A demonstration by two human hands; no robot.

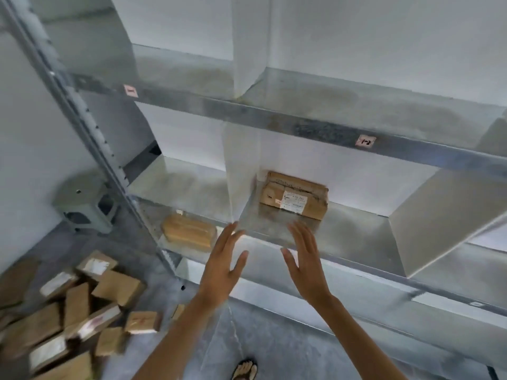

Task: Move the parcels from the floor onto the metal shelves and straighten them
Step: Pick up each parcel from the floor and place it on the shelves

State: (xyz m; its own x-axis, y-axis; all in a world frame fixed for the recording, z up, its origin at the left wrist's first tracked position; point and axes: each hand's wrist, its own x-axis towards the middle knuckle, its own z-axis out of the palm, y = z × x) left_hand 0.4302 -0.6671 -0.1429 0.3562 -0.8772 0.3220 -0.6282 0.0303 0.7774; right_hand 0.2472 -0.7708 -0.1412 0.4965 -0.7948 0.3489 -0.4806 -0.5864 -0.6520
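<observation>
Step in hand, as I judge it — between parcels. My left hand (222,266) and right hand (305,263) hang flat-fingered, holding nothing, before the metal shelf (356,237). 1 parcel (295,196) sits at its back, beside the divider (241,174). Next move — reach down to the floor pile (82,305).

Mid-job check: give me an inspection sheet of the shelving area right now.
Surface: metal shelf, bare in front of the parcel.
Job's things: one parcel at the shelf's back, right of the divider; second parcel lower left, level unclear; pile of parcels on the floor.
Clutter: grey stool beside the shelf post.
Grippers: left hand and right hand open, empty, before the shelf.
Cables: nothing seen.
Surroundings: white wall, pink tag marked 1-2, sandalled foot.
</observation>
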